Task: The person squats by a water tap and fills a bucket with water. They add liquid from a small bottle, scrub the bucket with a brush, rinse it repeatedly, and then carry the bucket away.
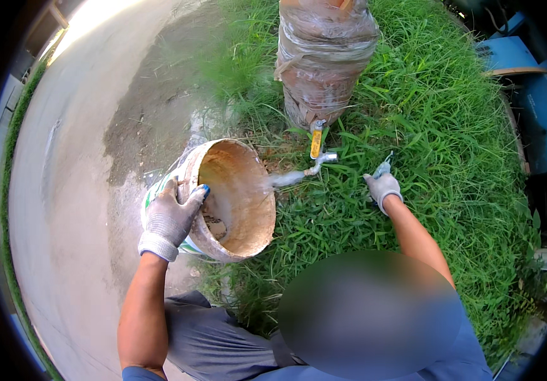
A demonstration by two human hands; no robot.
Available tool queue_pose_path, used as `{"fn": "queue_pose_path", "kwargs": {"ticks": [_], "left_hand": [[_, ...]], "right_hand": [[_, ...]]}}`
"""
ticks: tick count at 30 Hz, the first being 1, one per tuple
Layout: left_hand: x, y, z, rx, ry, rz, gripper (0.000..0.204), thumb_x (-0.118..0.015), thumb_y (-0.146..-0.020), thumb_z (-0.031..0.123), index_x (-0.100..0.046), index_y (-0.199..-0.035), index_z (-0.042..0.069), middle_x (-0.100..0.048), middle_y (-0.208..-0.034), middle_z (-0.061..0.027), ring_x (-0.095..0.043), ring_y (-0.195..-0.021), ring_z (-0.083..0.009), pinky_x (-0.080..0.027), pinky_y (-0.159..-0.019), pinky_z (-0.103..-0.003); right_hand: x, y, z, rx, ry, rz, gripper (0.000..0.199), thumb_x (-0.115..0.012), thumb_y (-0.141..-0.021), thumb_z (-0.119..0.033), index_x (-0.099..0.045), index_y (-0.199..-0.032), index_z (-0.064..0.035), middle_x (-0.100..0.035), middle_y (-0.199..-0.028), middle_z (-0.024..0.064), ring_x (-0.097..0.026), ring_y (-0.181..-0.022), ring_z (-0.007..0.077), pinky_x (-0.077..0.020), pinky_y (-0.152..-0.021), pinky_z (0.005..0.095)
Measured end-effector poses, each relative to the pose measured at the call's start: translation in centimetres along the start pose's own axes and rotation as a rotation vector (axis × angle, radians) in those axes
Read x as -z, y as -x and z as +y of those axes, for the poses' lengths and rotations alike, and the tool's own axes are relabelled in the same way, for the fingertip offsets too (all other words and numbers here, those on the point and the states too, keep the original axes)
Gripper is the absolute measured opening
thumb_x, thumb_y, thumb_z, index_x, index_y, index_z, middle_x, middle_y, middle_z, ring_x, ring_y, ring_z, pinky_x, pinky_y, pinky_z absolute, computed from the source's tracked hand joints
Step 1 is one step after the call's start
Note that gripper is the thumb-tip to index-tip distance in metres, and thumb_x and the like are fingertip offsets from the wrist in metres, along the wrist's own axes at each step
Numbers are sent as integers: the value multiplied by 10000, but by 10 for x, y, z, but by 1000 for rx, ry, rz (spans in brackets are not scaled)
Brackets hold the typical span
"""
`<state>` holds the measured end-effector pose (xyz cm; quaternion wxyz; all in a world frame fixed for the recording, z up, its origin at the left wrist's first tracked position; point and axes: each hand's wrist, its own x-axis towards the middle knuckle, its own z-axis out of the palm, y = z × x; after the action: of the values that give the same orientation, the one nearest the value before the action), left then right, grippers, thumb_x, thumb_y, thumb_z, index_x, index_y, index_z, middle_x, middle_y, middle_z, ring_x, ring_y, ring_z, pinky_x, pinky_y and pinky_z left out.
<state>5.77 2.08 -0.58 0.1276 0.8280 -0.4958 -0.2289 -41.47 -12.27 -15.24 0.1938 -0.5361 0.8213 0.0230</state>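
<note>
My left hand (171, 217), in a grey knit glove, grips the rim of a dirty bucket (238, 166) that lies tilted on its side, mouth toward me. Its inside is coated brown, with lumps of residue at the bottom. A tap (317, 151) with a yellow lever sticks out low on a plastic-wrapped post (324, 57). Water (286, 179) streams from the tap into the bucket. My right hand (382, 188), also gloved, rests low in the grass right of the tap. It is closed around a small grey tool (385, 167) whose tip pokes out above the fingers.
Thick green grass (438, 127) surrounds the post and tap. A concrete path (64, 190) runs along the left, wet and dark near the bucket. Blue objects (540, 108) stand at the right edge. My knees are at the bottom of the view.
</note>
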Motion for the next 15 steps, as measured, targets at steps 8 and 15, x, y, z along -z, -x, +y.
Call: {"fn": "queue_pose_path", "kwargs": {"ticks": [8, 15], "left_hand": [[-2, 2, -9, -2, -8, 35, 573, -759, -909, 431, -668, -1226, -38, -740, -1073, -263, -737, -1001, -369, -554, -884, -432], [-6, -3, -7, -21, -15, 48, 591, -750, -908, 457, -672, -1240, -25, -745, -1063, -271, -741, -1005, -383, -554, -891, -442]], "right_hand": [[-28, -4, 22, -233, -198, 89, 754, -875, -769, -393, -568, -1299, 48, -689, -1242, 259, -684, -1128, 392, -543, -967, 454], [-33, 0, 62, -221, -1199, -265, 560, -739, -889, -68, -537, -1399, 44, -715, -1135, 137, -733, -929, 262, -614, -824, 394]]}}
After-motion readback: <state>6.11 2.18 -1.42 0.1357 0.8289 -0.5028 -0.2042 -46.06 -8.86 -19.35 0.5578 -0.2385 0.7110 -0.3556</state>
